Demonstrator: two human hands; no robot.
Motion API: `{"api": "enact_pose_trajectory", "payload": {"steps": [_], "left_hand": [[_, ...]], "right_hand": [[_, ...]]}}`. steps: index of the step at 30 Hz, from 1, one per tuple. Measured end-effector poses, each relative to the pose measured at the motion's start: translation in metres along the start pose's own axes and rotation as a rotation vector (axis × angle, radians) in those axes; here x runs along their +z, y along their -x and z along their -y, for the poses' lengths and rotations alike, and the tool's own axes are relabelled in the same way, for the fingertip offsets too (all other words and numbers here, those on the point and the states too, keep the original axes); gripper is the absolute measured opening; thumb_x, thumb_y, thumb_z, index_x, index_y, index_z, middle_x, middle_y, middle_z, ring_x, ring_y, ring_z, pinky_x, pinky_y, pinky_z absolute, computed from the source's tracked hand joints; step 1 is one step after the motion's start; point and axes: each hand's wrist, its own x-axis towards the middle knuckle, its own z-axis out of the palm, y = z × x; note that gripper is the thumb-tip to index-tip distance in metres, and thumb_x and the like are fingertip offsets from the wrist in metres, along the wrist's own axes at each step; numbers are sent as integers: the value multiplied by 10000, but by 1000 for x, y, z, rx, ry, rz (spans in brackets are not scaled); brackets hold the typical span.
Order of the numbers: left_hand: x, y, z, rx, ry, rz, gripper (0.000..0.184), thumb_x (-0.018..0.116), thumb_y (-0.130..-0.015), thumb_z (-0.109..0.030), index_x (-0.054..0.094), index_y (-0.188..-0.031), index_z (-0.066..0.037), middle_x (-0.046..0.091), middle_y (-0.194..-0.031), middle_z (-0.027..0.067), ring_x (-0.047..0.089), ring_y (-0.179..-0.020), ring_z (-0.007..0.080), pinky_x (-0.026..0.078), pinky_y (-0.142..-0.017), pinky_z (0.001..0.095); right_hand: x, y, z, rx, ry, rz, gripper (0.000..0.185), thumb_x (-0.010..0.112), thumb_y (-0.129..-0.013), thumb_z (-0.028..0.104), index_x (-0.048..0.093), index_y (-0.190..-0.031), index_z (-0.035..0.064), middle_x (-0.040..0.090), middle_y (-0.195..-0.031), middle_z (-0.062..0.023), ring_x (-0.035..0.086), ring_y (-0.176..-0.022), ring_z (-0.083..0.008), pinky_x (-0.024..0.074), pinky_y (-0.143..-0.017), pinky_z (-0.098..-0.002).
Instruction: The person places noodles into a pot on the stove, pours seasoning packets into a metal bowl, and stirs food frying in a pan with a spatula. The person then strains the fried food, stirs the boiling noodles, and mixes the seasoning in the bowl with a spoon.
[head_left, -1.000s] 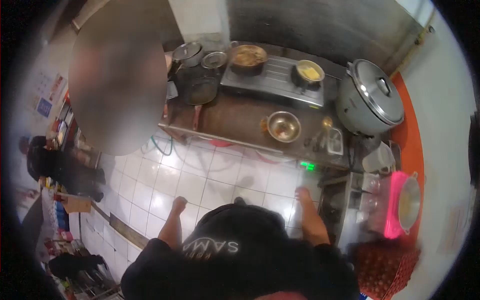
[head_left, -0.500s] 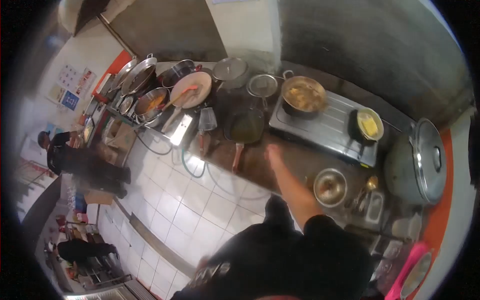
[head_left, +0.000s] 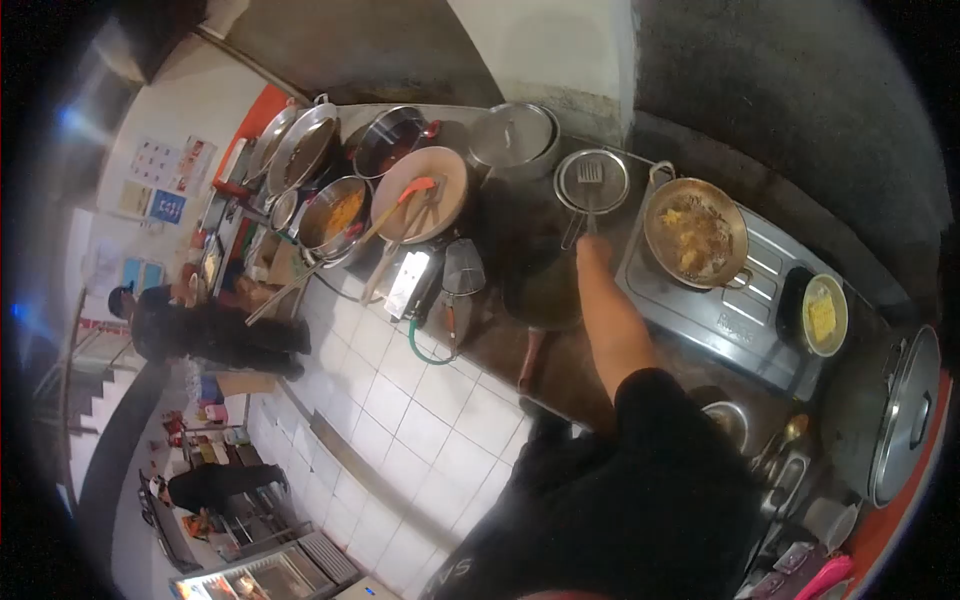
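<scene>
My right hand (head_left: 592,250) reaches forward over the counter, its fingers closed round the handle of a slotted turner (head_left: 590,174). The turner's head lies over a round mesh strainer (head_left: 566,190). Just below the hand is a dark square frying pan (head_left: 540,298), partly covered by my forearm, its handle pointing toward me. To the right, a wok (head_left: 697,232) on the stove holds browned food in bubbling oil. My left hand is out of view.
The steel stove (head_left: 740,325) also carries a small bowl with yellow food (head_left: 822,318). A large lidded pot (head_left: 890,420) stands at right. Pans, a wooden-handled strainer (head_left: 462,268) and a large pale bowl (head_left: 455,190) crowd the left. Two people stand farther left.
My right hand has moved forward from beside the square pan to the turner at the strainer and closed on its handle. The view has shifted left.
</scene>
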Motion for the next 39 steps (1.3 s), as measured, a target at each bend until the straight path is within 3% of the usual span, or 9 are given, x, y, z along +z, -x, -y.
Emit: {"api": "enact_pose_trajectory", "payload": {"steps": [5,13,16,18,22,24,27,37,39], "left_hand": [[-18,-63,-23,91,-106,75,245,584,-646,-327,594,-661,-83,595,-756,94,553,-758,236,440,-654,378],[-54,-217,-64,402,-639,100,229,593,-636,-323,593,-649,-94,593,-759,86,547,-782,233,439,-673,378],[-67,-276,-107,971,-898,-97,229,604,-627,-294,581,-656,-68,590,-741,106,570,-677,246,456,-592,386],[-57,-286,-138,570,29,189,85,472,-746,-96,514,-681,-63,499,-604,43,494,-491,149,395,-398,275],[-32,-308,-168,194,455,499,79,447,-771,-98,504,-814,-63,538,-674,51,493,-470,124,381,-370,249],[-18,-307,-177,1097,-140,414,95,461,-772,-125,508,-840,-80,549,-693,48,499,-482,127,371,-368,236],[-2,-300,-177,1169,-59,385,103,472,-767,-141,514,-849,-94,551,-692,51,507,-484,139,360,-362,230],[-7,-280,-164,346,279,444,114,467,-767,-143,522,-843,-76,551,-687,57,511,-488,148,370,-362,250],[-9,-278,-161,285,323,439,116,468,-767,-145,524,-841,-76,551,-685,57,510,-485,149,367,-360,252]], "right_hand": [[-6,44,15,-344,-92,-29,383,522,-776,297,521,-955,-41,549,-962,-191,524,-903,-293,391,-734,-387],[-107,191,-33,-257,-854,513,125,441,-834,159,489,-843,44,430,-582,-20,301,-425,-53,226,-364,-173],[-166,242,-35,-282,-862,494,118,424,-840,126,471,-929,67,423,-602,2,257,-401,-48,209,-364,-172],[-198,233,-46,-347,-843,392,162,426,-831,112,467,-988,105,395,-604,35,266,-409,-32,200,-350,-168],[-259,225,-49,-614,22,-451,213,450,-808,196,538,-850,6,524,-652,-45,476,-565,-168,380,-544,-292],[-290,189,-67,-738,264,-677,208,441,-788,167,546,-762,-11,567,-688,-164,541,-618,-279,402,-572,-367],[-305,170,-68,-724,456,-816,197,432,-761,135,548,-729,-21,566,-710,-204,545,-654,-349,411,-596,-412],[-288,105,-88,-991,698,-787,143,449,-659,73,559,-616,-7,510,-544,-196,492,-484,-332,385,-471,-426],[-280,119,-80,-398,39,-342,129,449,-680,59,553,-634,-2,453,-470,-101,402,-354,-215,301,-328,-346]]}}
